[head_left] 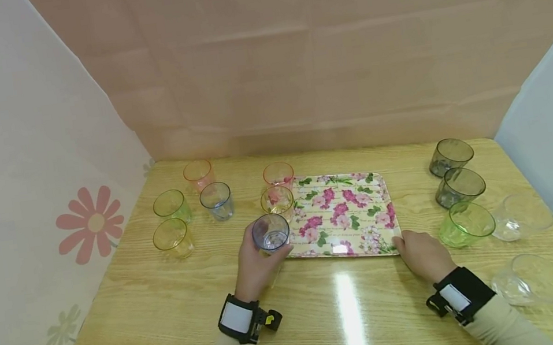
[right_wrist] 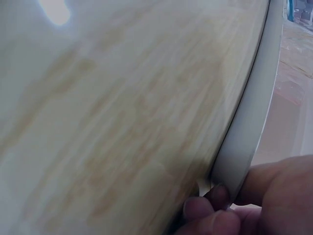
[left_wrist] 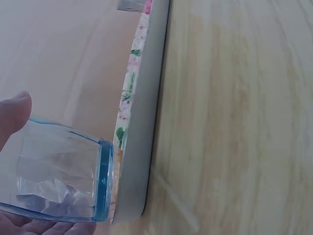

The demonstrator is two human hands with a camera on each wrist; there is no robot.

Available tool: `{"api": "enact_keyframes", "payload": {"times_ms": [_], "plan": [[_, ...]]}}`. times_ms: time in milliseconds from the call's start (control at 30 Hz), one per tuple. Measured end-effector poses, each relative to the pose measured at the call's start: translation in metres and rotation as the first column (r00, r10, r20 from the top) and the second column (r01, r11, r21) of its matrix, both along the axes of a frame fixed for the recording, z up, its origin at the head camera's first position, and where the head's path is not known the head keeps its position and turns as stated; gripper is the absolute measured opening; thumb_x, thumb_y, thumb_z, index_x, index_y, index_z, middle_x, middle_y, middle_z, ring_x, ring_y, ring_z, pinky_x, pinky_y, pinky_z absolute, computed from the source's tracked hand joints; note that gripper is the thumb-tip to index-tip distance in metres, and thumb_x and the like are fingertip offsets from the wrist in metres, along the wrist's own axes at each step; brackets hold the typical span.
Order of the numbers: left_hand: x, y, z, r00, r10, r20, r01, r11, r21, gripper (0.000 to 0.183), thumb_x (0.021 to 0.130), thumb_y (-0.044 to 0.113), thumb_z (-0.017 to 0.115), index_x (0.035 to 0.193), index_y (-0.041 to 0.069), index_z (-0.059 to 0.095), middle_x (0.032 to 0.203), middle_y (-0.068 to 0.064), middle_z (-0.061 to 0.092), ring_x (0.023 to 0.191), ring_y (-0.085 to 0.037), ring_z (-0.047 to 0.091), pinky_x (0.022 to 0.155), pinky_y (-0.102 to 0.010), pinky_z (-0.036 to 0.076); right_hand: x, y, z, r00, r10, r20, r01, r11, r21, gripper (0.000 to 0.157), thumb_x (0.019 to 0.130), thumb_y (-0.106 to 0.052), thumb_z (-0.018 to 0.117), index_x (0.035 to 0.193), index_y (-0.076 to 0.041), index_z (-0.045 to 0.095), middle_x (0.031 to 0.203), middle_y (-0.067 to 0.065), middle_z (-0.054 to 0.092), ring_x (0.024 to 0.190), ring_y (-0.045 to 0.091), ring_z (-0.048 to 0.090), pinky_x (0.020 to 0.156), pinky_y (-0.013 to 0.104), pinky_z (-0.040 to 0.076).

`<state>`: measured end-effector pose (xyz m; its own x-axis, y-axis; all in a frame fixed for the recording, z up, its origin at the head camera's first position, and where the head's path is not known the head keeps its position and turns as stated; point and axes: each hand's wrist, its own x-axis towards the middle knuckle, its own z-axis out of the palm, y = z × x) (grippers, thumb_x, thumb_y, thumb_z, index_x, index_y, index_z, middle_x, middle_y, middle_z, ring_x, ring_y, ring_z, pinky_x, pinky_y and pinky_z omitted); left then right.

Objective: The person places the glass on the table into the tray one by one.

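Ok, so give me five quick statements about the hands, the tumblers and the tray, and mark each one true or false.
1. The left hand holds a transparent blue tumbler. True.
2. The right hand holds a transparent green tumbler. False: it grips the near right corner of the rectangular, floral-patterned tray.
3. Two transparent smoky-grey tumblers stand to the right of the tray. True.
4. No tumblers stand to the left of the tray. False: a transparent pink tumbler, a transparent yellow tumbler and others stand there.
5. Two clear, colourless tumblers stand on the right side of the wood-grain table. True.
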<state>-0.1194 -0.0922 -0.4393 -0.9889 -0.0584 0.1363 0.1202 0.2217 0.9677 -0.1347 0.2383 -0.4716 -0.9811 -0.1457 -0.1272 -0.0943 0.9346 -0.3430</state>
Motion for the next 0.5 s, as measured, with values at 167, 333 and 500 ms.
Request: {"api": "enact_keyframes", "payload": {"times_ms": [167,333,500], "plan": [[-0.001,0.004,0.0,1.0,0.003,0.019,-0.003,1.0,-0.024,0.077,0.075,0.01,0.078,0.138,-0.007,0.038,0.135,-0.027,0.047,0.127,-0.041,0.043,0.104,-0.05,0.035,-0.001,0.0,-0.001,1.0,0.001,-0.003,-0.001,1.0,0.003,0.034,0.099,-0.02,0.043,0.068,-0.008,0.044,0.056,0.005,0.036,0.049,0.018,0.036,0.05,0.031,0.028],[-0.006,0.005,-0.009,0.999,0.009,0.042,-0.008,1.0,-0.023,0.079,0.074,0.01,0.078,0.14,-0.005,0.037,0.137,-0.026,0.046,0.128,-0.039,0.042,0.104,-0.049,0.035,-0.001,0.0,-0.001,1.0,-0.001,0.005,0.001,1.0,0.002,0.033,0.1,-0.02,0.042,0.069,-0.008,0.045,0.057,0.006,0.037,0.05,0.019,0.037,0.05,0.031,0.029],[-0.016,0.004,-0.034,0.998,0.029,0.05,-0.027,0.999,-0.023,0.083,0.073,0.015,0.08,0.142,0.002,0.036,0.139,-0.021,0.046,0.129,-0.035,0.043,0.105,-0.047,0.035,-0.001,0.0,-0.001,1.0,-0.002,0.006,0.002,1.0,0.002,0.033,0.099,-0.02,0.042,0.069,-0.008,0.045,0.057,0.006,0.037,0.05,0.019,0.037,0.05,0.031,0.029]]}}
